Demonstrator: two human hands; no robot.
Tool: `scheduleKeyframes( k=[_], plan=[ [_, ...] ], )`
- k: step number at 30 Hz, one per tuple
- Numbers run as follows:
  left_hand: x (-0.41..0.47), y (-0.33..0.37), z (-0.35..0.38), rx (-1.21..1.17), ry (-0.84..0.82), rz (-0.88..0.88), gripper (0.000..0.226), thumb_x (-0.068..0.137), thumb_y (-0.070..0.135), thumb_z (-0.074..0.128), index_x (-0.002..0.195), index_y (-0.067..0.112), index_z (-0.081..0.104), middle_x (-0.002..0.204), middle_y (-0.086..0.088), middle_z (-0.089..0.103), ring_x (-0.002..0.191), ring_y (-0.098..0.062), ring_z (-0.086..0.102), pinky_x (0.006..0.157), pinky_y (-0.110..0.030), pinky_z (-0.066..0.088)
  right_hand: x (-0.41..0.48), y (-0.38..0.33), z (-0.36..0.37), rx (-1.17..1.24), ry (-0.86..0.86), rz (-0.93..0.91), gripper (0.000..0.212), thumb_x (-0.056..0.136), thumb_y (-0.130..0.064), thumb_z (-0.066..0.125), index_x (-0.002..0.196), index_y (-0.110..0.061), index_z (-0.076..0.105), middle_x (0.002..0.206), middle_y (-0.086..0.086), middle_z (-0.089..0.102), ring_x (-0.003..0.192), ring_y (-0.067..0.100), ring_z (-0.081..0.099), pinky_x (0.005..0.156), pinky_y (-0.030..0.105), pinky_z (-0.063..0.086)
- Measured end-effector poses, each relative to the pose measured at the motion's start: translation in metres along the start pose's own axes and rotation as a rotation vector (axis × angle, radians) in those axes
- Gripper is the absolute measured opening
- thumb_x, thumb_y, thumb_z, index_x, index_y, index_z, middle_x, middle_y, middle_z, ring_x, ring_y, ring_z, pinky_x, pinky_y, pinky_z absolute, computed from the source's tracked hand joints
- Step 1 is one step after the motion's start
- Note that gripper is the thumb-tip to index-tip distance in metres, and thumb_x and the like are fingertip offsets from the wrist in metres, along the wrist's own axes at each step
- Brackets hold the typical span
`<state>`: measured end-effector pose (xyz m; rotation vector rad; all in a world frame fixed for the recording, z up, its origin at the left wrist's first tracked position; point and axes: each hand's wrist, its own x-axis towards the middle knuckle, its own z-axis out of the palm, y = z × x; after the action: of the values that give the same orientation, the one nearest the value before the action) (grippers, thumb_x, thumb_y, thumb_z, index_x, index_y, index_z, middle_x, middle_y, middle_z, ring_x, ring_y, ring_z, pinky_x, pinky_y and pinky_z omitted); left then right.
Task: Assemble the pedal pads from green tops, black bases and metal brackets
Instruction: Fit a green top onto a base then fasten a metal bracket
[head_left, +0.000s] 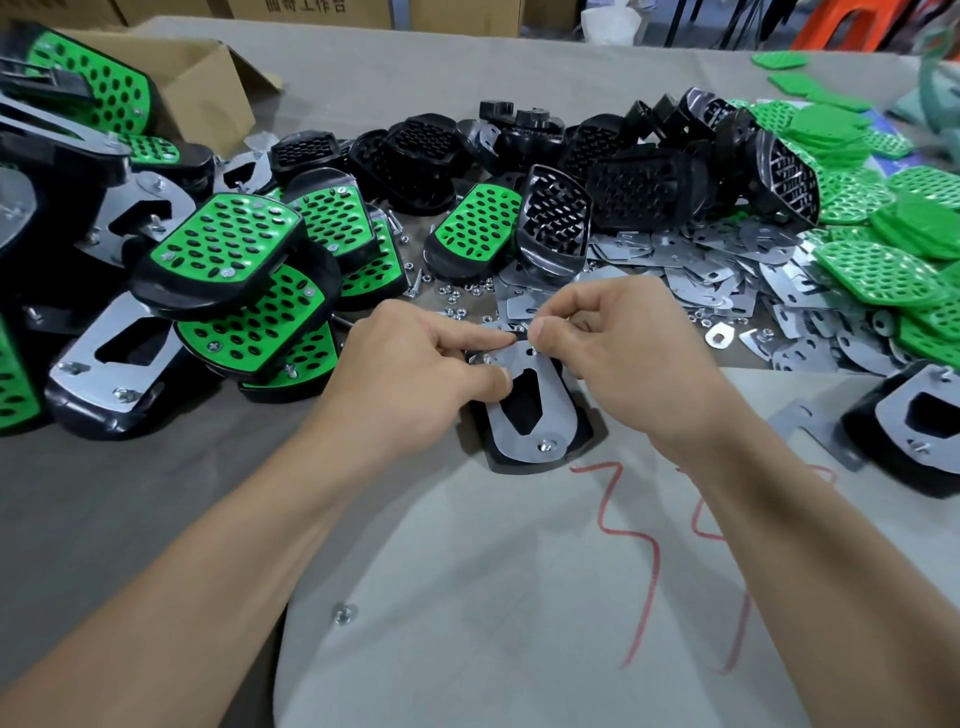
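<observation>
Site: reading as a small assembly workshop running batch production. A grey-covered worktop (415, 62) is carrying parts in bulk, sorted by kind. Black bases (639, 187) are heaping along the middle and green tops (872, 208) are piling up at the right. Metal brackets (727, 270) are lying spread flat in front of them, with loose nuts (462, 291) lying scattered nearby. Finished pedal pads (228, 244) are lying stacked at the left, near an open cardboard box (208, 83). More cartons (311, 10) are standing behind the far edge. Red marker strokes (655, 566) are showing on the near board (467, 597).
</observation>
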<state>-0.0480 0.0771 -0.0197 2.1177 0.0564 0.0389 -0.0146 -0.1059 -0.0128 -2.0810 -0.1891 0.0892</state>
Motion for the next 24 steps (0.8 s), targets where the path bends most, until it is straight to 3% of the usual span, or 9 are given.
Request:
scheduleKeyframes(
  k=[3,6,9,13,15,19,24],
  plan=[
    [0.001,-0.001,-0.001,0.0,0.004,0.008,0.033,0.062,0.037,0.084,0.093,0.048,0.078,0.044,0.007,0.047,0.045,-0.006,0.038,0.046,-0.016,0.031,-0.001,0.0,0.003,-0.084,0.042,-0.026,0.02,0.091,-0.026,0.071,0.071,-0.023,0.068,0.045,-0.013,0.051,0.042,0.004,0.043,0.044,0.012,0.031],
    [0.0,0.0,0.0,-0.005,0.003,0.006,0.037,0.058,0.042,0.08,0.094,0.05,0.078,0.044,0.007,0.046,0.045,-0.007,0.037,0.048,-0.021,0.032,-0.003,-0.002,0.004,-0.116,0.052,-0.025,0.021,0.091,-0.026,0.069,0.071,-0.023,0.066,0.047,-0.009,0.053,0.044,0.004,0.044,0.045,0.012,0.032],
    [0.0,0.0,0.0,-0.003,0.001,0.004,0.036,0.058,0.042,0.079,0.093,0.049,0.078,0.044,0.007,0.046,0.046,-0.007,0.037,0.054,-0.028,0.034,-0.003,-0.002,0.003,-0.076,0.045,-0.017,0.018,0.09,-0.025,0.07,0.073,-0.021,0.068,0.057,0.005,0.062,0.051,0.008,0.048,0.056,0.029,0.043],
    [0.001,-0.001,0.0,-0.002,0.001,0.005,0.034,0.059,0.039,0.081,0.092,0.048,0.078,0.044,0.007,0.047,0.046,-0.007,0.039,0.051,-0.023,0.034,-0.008,-0.004,0.007,-0.128,0.196,-0.089,0.013,0.082,-0.027,0.076,0.073,-0.023,0.067,0.047,-0.006,0.055,0.044,0.008,0.044,0.047,0.021,0.039],
    [0.001,0.0,0.0,-0.004,0.004,0.015,0.034,0.059,0.037,0.081,0.092,0.048,0.079,0.044,0.007,0.045,0.045,-0.007,0.037,0.045,-0.016,0.03,-0.013,-0.011,0.005,-0.259,0.241,-0.227,0.01,0.078,-0.023,0.079,0.075,-0.023,0.07,0.054,-0.006,0.06,0.053,0.011,0.053,0.057,0.028,0.048],
    [0.0,0.0,0.0,0.001,0.0,0.03,0.035,0.059,0.037,0.08,0.094,0.045,0.08,0.043,0.006,0.043,0.043,-0.007,0.034,0.043,-0.015,0.028,-0.015,-0.021,0.002,-0.507,0.157,-0.318,0.008,0.085,-0.015,0.067,0.078,-0.012,0.07,0.069,0.008,0.066,0.071,0.027,0.058,0.067,0.042,0.048],
    [0.001,-0.001,0.0,-0.016,0.005,0.032,0.031,0.061,0.039,0.082,0.09,0.046,0.079,0.043,0.006,0.044,0.044,-0.007,0.036,0.043,-0.015,0.028,-0.019,-0.029,0.001,-0.676,0.073,-0.324,0.011,0.088,-0.014,0.06,0.082,-0.012,0.069,0.071,0.013,0.063,0.074,0.034,0.057,0.067,0.044,0.05]
  ],
)
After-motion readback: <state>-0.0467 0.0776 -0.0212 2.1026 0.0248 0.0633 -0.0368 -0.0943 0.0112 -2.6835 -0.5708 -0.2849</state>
